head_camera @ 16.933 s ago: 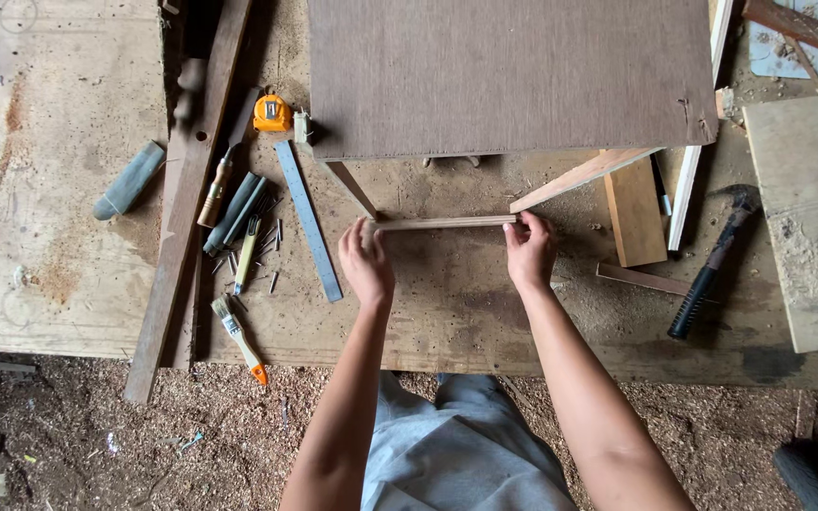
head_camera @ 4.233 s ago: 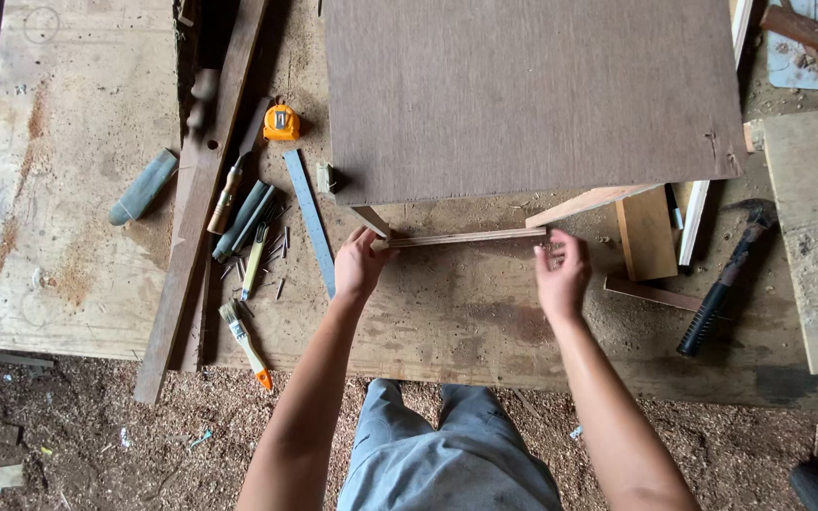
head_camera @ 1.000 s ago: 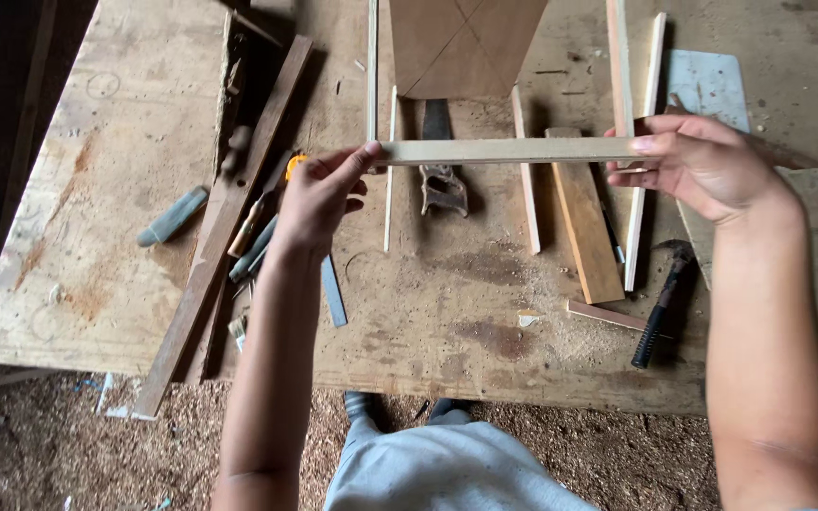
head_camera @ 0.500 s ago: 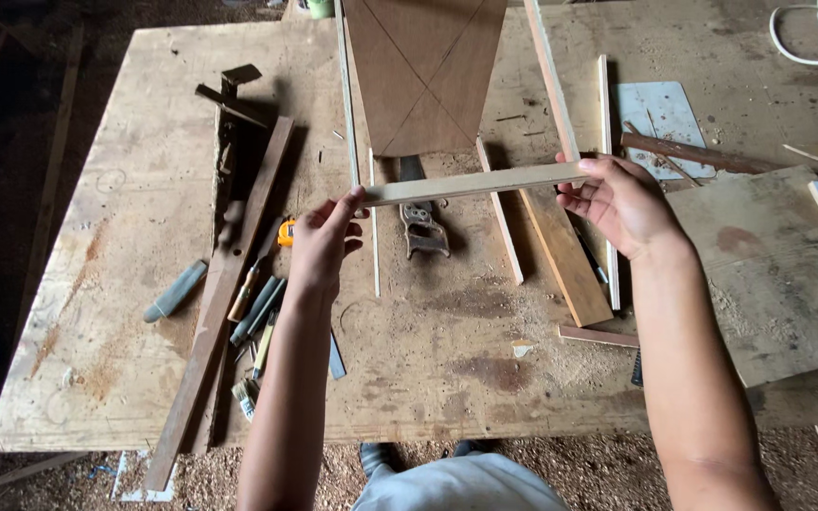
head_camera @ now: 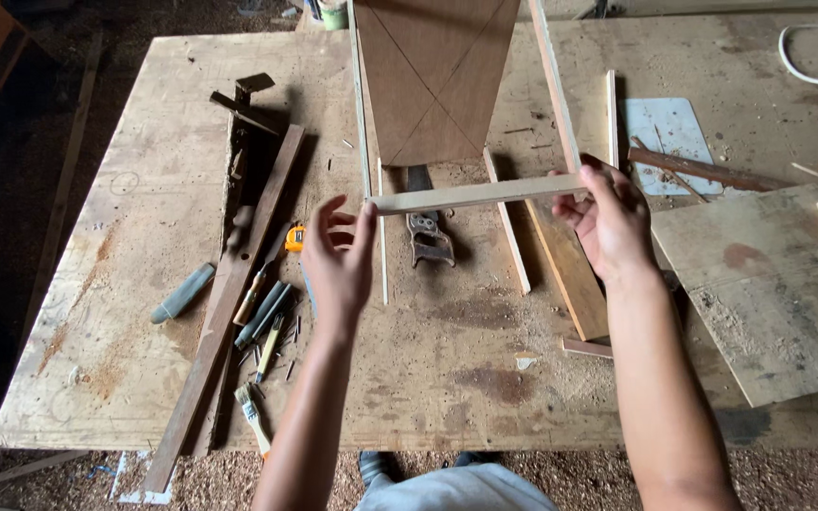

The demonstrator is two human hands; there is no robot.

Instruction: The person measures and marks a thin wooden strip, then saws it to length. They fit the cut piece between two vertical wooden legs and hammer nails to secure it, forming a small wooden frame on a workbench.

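Two hands hold one thin wooden strip level above the workbench, a hand at each end. The right hand pinches its end between thumb and fingertips; the left hand is spread, its fingers loose, with only the upper fingertips meeting the strip's other end, so the right side seems to carry most of the weight.

To do this well, I judge the left hand should close properly on its end, so the strip cannot tip or twist, and both hands should keep it level and clear of the brown panel standing just beyond it.

Below the strip, between the hands, lies a dark metal tool beside several pale laths. Under the right hand sits a broader wooden plank; further right, a sawdust-strewn board. Left of the left hand are a yellow tape measure, a long dark batten, some hand tools, a grey handle-like object and a small paintbrush.

As for containers, only the edge of a greenish tub shows at the far rim, well beyond the hands; its contents cannot be seen.
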